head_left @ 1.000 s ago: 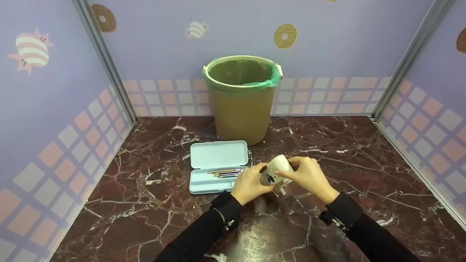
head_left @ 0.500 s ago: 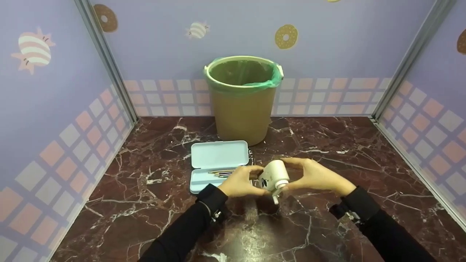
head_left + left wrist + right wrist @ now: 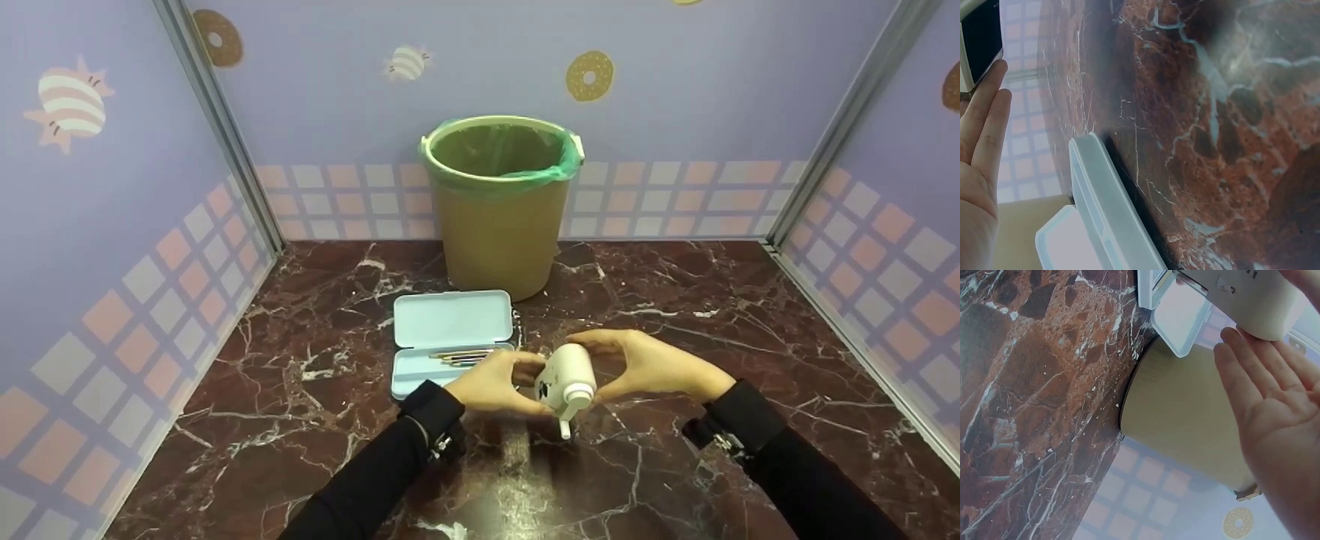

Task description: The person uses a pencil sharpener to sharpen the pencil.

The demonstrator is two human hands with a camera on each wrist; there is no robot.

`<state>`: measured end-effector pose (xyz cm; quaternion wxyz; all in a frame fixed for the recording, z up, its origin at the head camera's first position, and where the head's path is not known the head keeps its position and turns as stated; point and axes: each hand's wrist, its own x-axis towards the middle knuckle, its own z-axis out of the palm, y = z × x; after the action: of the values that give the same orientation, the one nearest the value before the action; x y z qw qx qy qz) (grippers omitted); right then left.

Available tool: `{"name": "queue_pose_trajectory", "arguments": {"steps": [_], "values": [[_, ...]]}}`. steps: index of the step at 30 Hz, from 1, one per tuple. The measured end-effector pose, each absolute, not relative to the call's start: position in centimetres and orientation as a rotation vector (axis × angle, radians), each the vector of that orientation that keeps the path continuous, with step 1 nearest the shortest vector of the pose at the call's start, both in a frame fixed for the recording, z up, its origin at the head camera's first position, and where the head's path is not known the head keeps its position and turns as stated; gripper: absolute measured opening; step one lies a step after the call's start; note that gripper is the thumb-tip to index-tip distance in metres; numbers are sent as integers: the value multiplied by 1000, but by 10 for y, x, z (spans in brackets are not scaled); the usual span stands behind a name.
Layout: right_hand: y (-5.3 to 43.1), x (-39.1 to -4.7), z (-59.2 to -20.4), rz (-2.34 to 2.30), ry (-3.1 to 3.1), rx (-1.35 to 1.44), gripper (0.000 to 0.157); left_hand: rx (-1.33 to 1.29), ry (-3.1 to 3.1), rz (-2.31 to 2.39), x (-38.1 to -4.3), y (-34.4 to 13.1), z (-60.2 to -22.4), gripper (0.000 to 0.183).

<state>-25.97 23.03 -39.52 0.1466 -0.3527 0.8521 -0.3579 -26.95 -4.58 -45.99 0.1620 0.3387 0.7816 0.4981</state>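
Between both hands is a white hand-crank pencil sharpener (image 3: 571,369), lifted over the table and tilted, its crank facing the front. My left hand (image 3: 491,382) holds its left side, thumb near the front and fingers behind. Fingers and thumb of my right hand (image 3: 660,365) bracket the right side. In the right wrist view, the fingertips meet the sharpener's rounded white body (image 3: 1252,301). The left wrist view catches a dark panel of the sharpener (image 3: 983,39) against the left fingertips. Left of it lies an open light-blue pencil case (image 3: 452,319) with several pencils (image 3: 459,356), partly covered by the left hand.
A tan trash bin (image 3: 502,232) lined with a green bag stands behind the pencil case. Purple patterned walls (image 3: 675,112) enclose the dark red marble table (image 3: 315,435) at the back and both sides.
The sharpener has been turned so its crank faces forward, and it has come slightly nearer. My left hand shifted left and my right hand's grip moved outward to the right.
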Motion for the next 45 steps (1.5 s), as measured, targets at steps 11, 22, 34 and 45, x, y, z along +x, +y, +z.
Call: {"name": "queue_pose_trajectory", "arguments": {"steps": [11,22,34,45], "values": [[226,-259,-401,-1009,2517,-1020,79,973,2209,1398,-272,-47,-461,68],[216,-259,-413,-1182,2686,-921,72,1020,2424,1339,-270,-48,-459,80],[193,-248,-413,-1295,2889,-542,69,962,2880,1122,-256,-31,-461,91],[180,-243,-418,-1053,3167,-517,55,755,3234,1028,-255,-7,-467,54]]}}
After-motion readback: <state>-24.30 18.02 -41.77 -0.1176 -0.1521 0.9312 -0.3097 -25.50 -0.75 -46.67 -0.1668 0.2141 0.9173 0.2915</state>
